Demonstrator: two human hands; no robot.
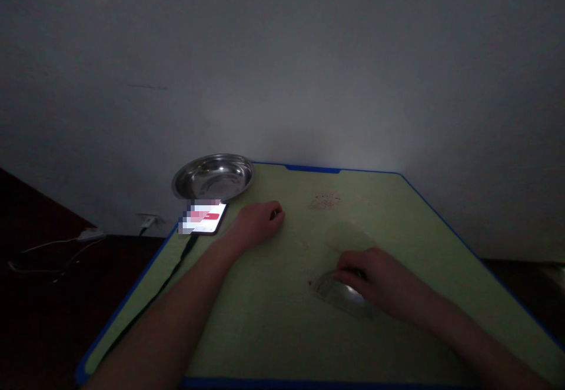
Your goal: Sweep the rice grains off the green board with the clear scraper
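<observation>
Single cam, head-worn, above table's (256, 331) near edge. Faces fwd & a bit down, across tabletop to wall (282, 55), which fills approx. upper half. Wide view: most of table in, near R corner cut off; hands (258, 223) at mid-dist., forearms (176, 307) entering from btm L & R.

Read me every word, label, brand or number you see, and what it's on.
Phone: marks on its lit screen, too small and blurred to read; part is pixelated.
No readable text shows on the metal bowl, clear plastic item or table.
</observation>
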